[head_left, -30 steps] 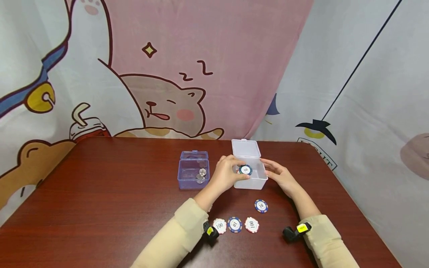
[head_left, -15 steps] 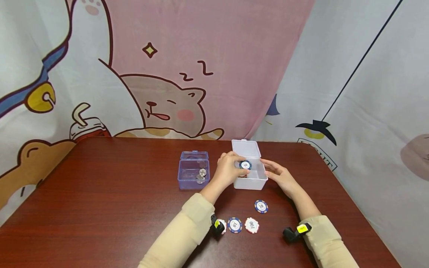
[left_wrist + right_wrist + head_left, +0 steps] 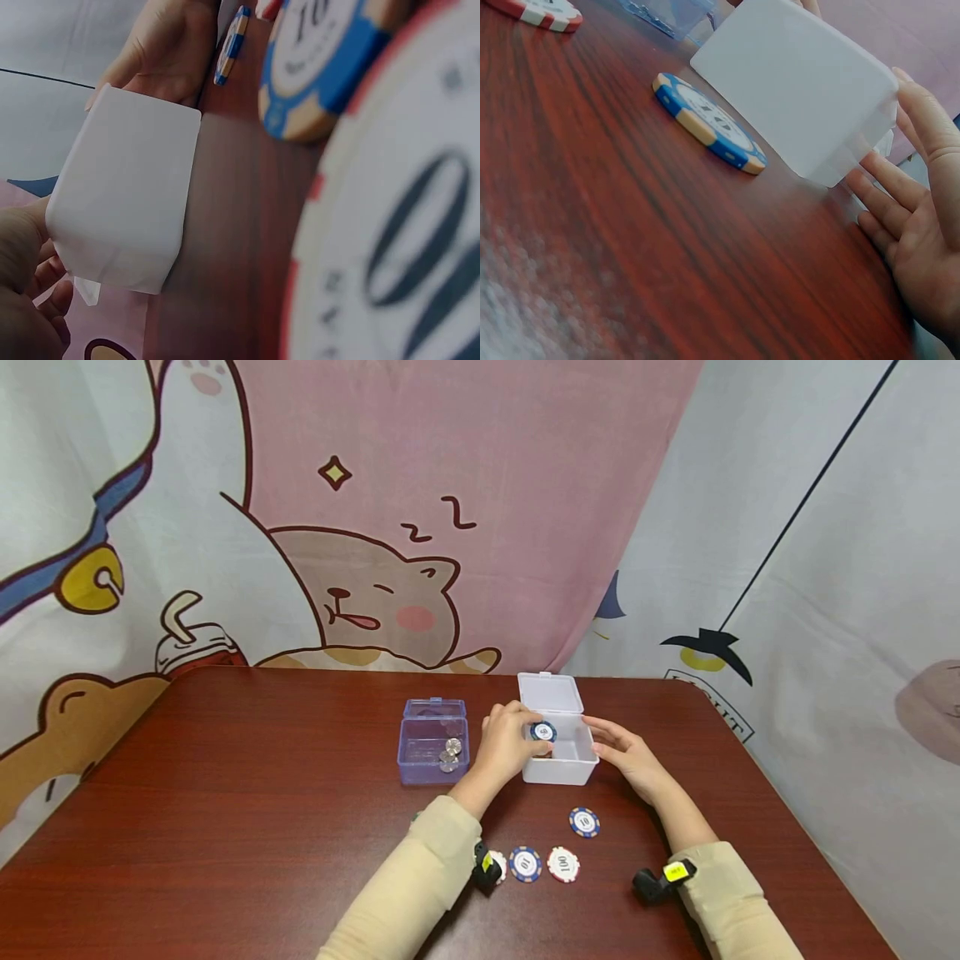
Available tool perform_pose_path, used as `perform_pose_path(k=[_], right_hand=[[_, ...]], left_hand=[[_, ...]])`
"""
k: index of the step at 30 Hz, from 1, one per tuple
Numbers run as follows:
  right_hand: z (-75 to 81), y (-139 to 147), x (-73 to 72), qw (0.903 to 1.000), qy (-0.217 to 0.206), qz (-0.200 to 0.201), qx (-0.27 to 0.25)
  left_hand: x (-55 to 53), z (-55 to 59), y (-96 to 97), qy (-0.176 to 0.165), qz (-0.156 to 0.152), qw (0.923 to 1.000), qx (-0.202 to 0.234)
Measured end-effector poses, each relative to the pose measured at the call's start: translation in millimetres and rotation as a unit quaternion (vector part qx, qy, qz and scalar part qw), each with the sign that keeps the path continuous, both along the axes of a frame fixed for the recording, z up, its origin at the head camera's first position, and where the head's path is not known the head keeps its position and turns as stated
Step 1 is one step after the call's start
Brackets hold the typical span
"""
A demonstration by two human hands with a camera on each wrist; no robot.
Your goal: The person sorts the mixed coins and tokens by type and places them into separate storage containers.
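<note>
My left hand pinches a dark-rimmed poker chip between thumb and fingers, over the opening of a white plastic box. That box stands with its lid raised at the back. Something reddish shows faintly inside it below the chip. Against the box's right side rests my right hand, its fingers fairly straight along the wall and the thumb near the rim, as the right wrist view shows. The box front hides the held chip in both wrist views.
Left of the white box stands a purple clear box, lid raised, holding several coins. Nearer lie blue-rimmed chips marked 10 and red-and-white chips marked 100. My left sleeve and wrist camera partly cover one.
The left hand has tipped the chip up and shifted it slightly left over the box; the forearm has moved right, covering part of a white chip. My right hand has stayed still.
</note>
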State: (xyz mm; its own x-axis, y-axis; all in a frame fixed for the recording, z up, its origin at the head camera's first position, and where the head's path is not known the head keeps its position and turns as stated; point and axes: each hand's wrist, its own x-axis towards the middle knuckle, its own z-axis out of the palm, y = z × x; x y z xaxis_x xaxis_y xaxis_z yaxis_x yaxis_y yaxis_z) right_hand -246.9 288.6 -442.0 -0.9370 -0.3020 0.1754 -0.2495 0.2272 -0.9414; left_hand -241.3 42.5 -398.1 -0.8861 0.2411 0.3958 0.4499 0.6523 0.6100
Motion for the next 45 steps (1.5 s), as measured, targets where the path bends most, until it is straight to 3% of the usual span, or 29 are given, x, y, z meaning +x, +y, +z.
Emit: perform_pose_path(k=[9, 21, 26, 34, 40, 45], right_hand=[[-2.3, 1.7, -0.9, 1.0000, 0.001, 0.004, -0.005], [-1.1, -0.1, -0.3, 1.0000, -0.001, 0.000, 0.005], [-1.8, 0.2, -0.7, 1.0000, -0.001, 0.002, -0.001], [-2.5, 0.6, -0.8, 1.0000, 0.003, -0.001, -0.003], [-1.2, 0.5, -0.2, 1.0000, 0.001, 0.001, -0.003], [16.4, -7.8, 10.2, 1.0000, -0.007, 0.004, 0.003]], left_hand=[[0.1, -2.9, -0.6, -0.009, -0.012, 0.9999, 0.005], [3.3, -4.8, -8.1, -0.031, -0.037, 0.9961, 0.074], [7.7, -3.5, -11.5, -0.022, -0.047, 0.9927, 0.108], [23.5, 0.0, -12.1, -0.016, -0.079, 0.9852, 0.151], [35.5, 1.8, -9.0, -0.016, -0.104, 0.9814, 0.161], [48.8, 1.9, -7.1, -0.007, -0.128, 0.9762, 0.175]])
